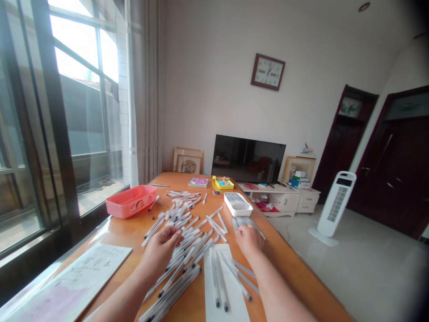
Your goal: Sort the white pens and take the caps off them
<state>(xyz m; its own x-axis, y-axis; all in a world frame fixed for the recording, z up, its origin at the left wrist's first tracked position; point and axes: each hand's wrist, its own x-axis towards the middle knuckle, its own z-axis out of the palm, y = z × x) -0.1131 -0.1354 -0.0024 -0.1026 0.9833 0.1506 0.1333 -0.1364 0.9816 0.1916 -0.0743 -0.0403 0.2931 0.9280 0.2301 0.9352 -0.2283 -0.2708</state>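
Note:
Several white pens with dark tips lie scattered over an orange wooden table. My left hand hovers over the pile with its fingers curled on a pen or two; the grip is hard to make out. My right hand rests palm down on a neat row of pens just below a white tray. A white sheet with a few pens on it lies between my forearms.
A pink basket stands at the table's left. A paper with writing lies near left. A book and a yellow box sit at the far end. Beyond are a TV, a low cabinet and a white fan.

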